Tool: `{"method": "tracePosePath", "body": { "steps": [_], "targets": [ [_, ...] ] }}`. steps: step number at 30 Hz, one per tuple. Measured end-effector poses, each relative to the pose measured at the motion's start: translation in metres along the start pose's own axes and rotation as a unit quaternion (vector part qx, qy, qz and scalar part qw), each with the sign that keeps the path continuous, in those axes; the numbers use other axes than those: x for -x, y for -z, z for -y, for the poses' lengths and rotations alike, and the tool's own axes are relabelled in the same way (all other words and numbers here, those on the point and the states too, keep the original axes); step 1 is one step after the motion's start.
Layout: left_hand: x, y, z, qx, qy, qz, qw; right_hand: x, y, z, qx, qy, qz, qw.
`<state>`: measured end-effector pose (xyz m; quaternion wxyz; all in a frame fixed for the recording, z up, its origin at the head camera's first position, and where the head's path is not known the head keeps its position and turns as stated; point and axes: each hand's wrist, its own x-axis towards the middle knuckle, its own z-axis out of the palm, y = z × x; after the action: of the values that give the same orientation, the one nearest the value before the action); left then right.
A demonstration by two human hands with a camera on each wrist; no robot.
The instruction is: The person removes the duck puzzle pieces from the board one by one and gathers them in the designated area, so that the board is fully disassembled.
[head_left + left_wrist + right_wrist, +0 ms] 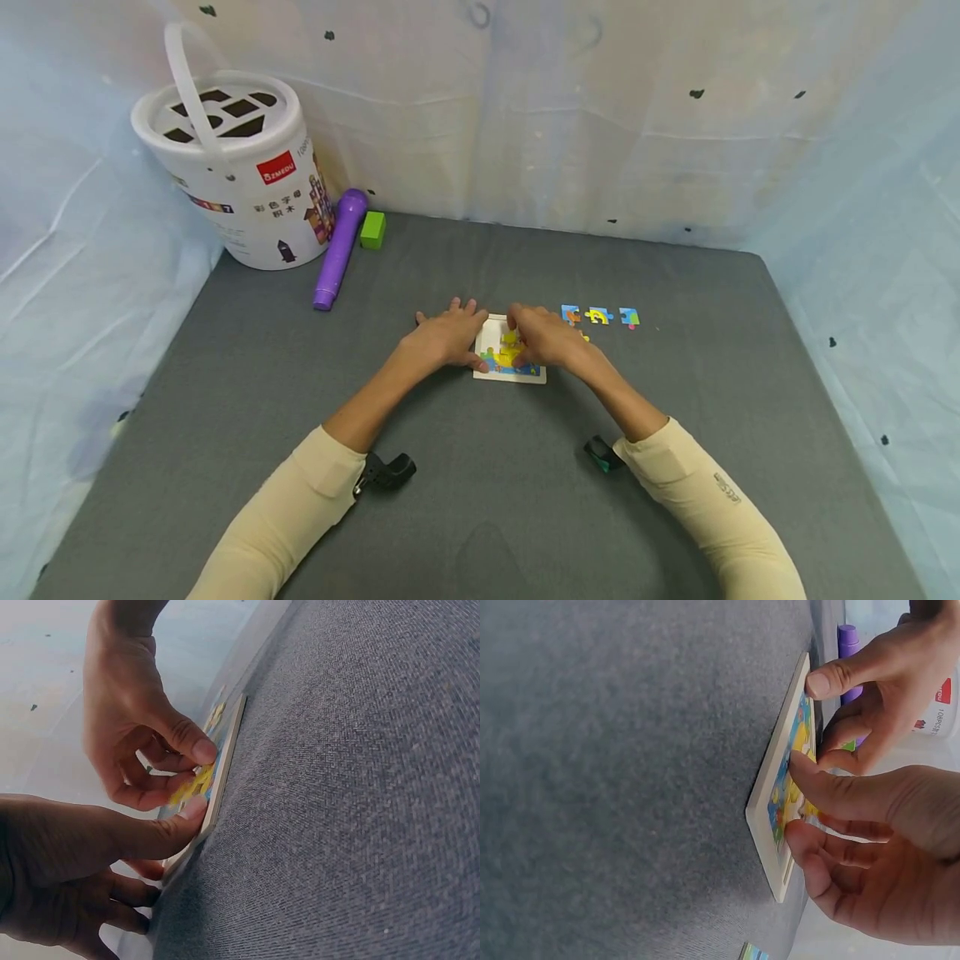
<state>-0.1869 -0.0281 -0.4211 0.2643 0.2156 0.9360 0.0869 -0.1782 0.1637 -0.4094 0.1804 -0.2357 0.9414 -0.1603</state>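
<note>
A small wooden puzzle board point(508, 378) lies flat on the table, its lower part filled with blue and yellow pieces and its upper left bare. My left hand point(442, 337) rests at its left side, fingers spread and the thumb point(821, 684) pressing near a corner of the rim. Over the right part of the board, my right hand point(549, 337) bends its thumb and fingers around a yellow puzzle piece point(198, 781), pinching it at the board's surface. Its fingers partly hide the pieces beneath.
To the right of the board lie loose puzzle pieces, among them a yellow one point(598, 316) and a blue-green one point(629, 317). At the back left stand a white bucket point(247, 200), a purple microphone-shaped stick point(341, 250) and a green block point(372, 230). Cloth walls surround the grey table point(480, 467).
</note>
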Motion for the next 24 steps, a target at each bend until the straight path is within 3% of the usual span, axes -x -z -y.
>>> {"method": "tracePosePath", "body": {
  "steps": [6, 14, 19, 24],
  "targets": [
    [-0.001, 0.001, 0.0, -0.002, 0.003, 0.005, 1.0, 0.001, 0.002, 0.0, -0.041, 0.015, -0.01, 0.999],
    [-0.001, 0.001, 0.001, -0.003, 0.001, 0.001, 1.0, 0.0, 0.01, -0.013, -0.097, 0.093, -0.072, 0.988],
    [-0.001, 0.0, 0.002, -0.002, -0.003, -0.001, 1.0, 0.009, 0.024, -0.022, -0.122, 0.054, -0.093, 0.987],
    [-0.001, -0.001, 0.002, 0.001, -0.005, -0.004, 1.0, 0.027, 0.041, -0.041, -0.163, 0.008, -0.087, 0.983]
  ]
}}
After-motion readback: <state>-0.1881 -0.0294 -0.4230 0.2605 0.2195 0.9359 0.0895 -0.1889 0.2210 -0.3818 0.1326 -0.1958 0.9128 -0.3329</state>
